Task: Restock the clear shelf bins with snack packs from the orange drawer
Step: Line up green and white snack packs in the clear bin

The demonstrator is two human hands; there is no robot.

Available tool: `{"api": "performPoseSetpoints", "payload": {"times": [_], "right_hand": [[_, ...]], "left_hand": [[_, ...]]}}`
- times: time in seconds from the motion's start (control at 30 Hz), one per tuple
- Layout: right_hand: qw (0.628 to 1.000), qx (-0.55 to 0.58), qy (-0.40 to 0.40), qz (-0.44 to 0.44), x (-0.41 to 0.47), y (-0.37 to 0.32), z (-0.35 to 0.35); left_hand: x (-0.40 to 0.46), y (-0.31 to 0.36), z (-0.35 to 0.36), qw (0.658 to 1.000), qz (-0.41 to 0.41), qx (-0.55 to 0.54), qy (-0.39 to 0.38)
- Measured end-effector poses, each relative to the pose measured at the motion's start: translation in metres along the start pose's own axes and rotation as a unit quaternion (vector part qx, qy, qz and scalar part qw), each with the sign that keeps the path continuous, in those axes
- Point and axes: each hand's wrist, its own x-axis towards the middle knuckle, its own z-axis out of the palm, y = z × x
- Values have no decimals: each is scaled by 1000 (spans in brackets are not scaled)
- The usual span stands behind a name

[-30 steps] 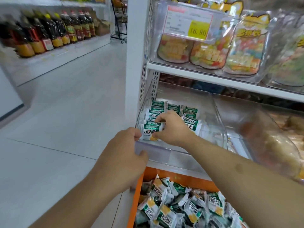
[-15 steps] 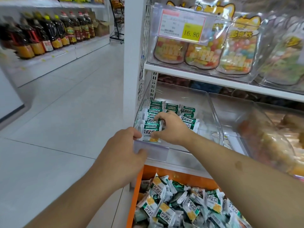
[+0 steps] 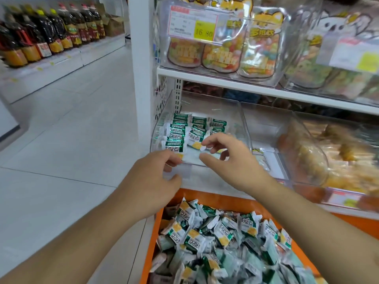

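A clear shelf bin point(image 3: 235, 111) on the lower shelf holds rows of green-and-white snack packs point(image 3: 178, 132). My left hand point(image 3: 151, 181) grips the bin's front lip, thumb under and fingers over the edge. My right hand point(image 3: 227, 158) hovers just in front of the bin with loosely spread fingers and holds nothing. Below, the orange drawer point(image 3: 151, 238) stands pulled out, heaped with several of the same packs point(image 3: 215, 238).
To the right sit more clear bins point(image 3: 307, 144) with yellowish snacks. The upper shelf carries bagged sweets point(image 3: 217, 56) behind a price tag point(image 3: 192, 23). A white shelf post point(image 3: 141, 78) rises on the left. Across the tiled aisle stand oil bottles point(image 3: 47, 35).
My right hand has drawn back out of the bin and let go of the packs it was arranging. The left hand stays on the bin's front lip.
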Motion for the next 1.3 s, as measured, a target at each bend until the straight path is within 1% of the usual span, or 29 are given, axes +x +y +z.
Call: {"api": "performPoseSetpoints", "payload": {"times": [0.1,0.23,0.33,0.4,0.47,0.57,0.7,0.73,0.87,0.97,1.03,1.13,1.3], "right_hand": [[999,32,0,10,-48,2,-18],[996,40,-30,73,-101,27,-34],[985,56,-55,151,-134,62,-37],[974,34,-77,212,-152,90,-33],[961,-2,-116,251,-167,117,-24],[949,-23,-159,271,-182,145,-9],[941,-69,-204,262,-193,175,11],[938,-81,-214,262,-195,183,17],[921,-214,-235,226,-198,209,43],[901,-269,-256,225,-199,214,60],[893,-299,-255,219,-202,216,70],[904,-280,-224,232,-202,216,75],[924,-186,-206,265,-194,209,66]], "left_hand": [[-11,7,17,999,6,-6,-43],[-23,16,50,995,-14,-27,-99],[-34,16,87,989,-28,-31,-139],[-42,11,113,984,-30,-11,-174],[-50,3,138,978,-35,7,-207],[-59,-16,173,968,-60,33,-241],[-61,-46,215,953,-84,71,-282],[-60,-53,226,952,-88,77,-282],[-57,-68,258,950,-143,111,-256],[-58,-71,272,938,-190,121,-263],[-57,-75,280,938,-209,118,-249],[-54,-76,284,937,-239,87,-238],[-52,-73,273,947,-256,4,-195]]}}
